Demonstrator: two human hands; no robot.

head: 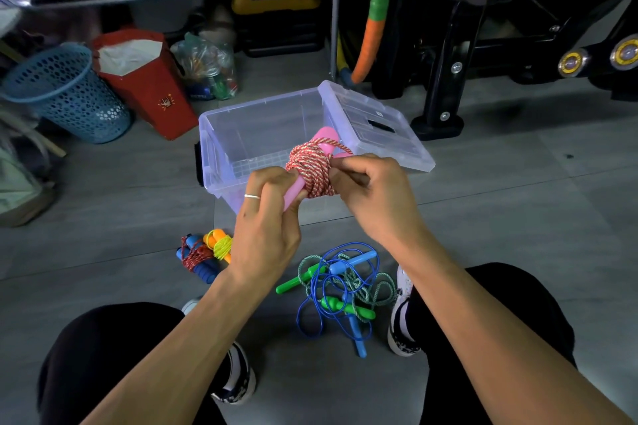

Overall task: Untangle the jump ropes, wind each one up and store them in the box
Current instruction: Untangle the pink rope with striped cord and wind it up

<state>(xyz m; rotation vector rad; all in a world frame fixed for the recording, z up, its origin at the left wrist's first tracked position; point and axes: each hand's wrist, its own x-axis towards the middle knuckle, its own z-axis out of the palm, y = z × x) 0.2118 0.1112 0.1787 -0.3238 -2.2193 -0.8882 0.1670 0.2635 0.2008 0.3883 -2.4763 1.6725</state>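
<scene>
Nearest, on floor between person's feet: tangle of blue rope (312, 312) and green rope (359, 286), handles enmeshed. Left of it, two wound bundles lie side by side: blue-handled rope (196, 260) and orange-handled rope (219, 245). Above these, held over near rim of box: left hand (267, 224) grips pink handles of pink rope (312, 169); right hand (371, 195) pinches its red-white coil. Beyond: clear box (241, 134), open, lid (376, 124) leaning against its right side. Farthest: blue basket (65, 93).
</scene>
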